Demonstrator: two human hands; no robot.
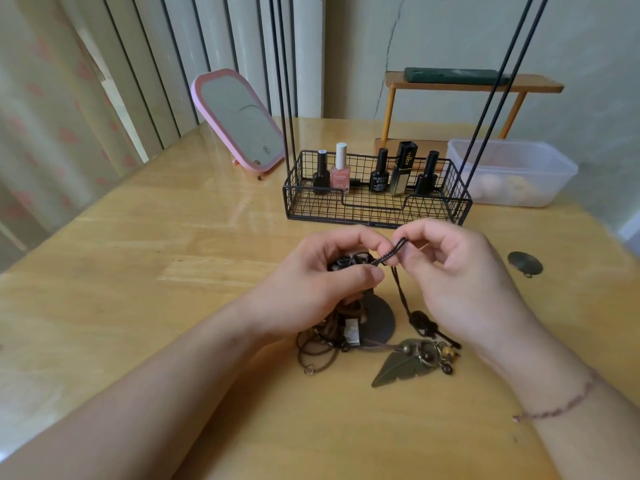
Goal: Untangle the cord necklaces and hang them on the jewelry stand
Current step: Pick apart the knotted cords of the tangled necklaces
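Dark braided cord (pixel 393 252) runs taut between my two hands, just above the wooden table (pixel 173 271). My left hand (pixel 322 275) is curled around a dark knotted clump of cord and beads, thumb pressed over it. My right hand (pixel 460 271) pinches the cord between thumb and forefinger, the other fingers curled in. From that pinch a strand drops down to a dark knot lying on the table under my right palm.

Below my hands lies the rest of the tangle of cord necklaces (pixel 329 341): thin brown loops, a pale rectangular pendant, and a dark round disc (pixel 377 323) partly hidden by my left hand. Just beside it, nearer to me, lies a bronze leaf pendant (pixel 398 367) with small beads at its upper end. A second round metal pendant (pixel 524 263) sits apart on the table to the right.

Beyond my hands stands the jewelry stand (pixel 377 202), a black wire basket with thin black rods rising out of the top of the view. I see nail polish bottles (pixel 341 171) upright in the basket. A pink-framed mirror (pixel 239 119) leans to its left, a clear plastic tub (pixel 512 174) sits to its right, and a small wooden shelf (pixel 474 85) stands behind.
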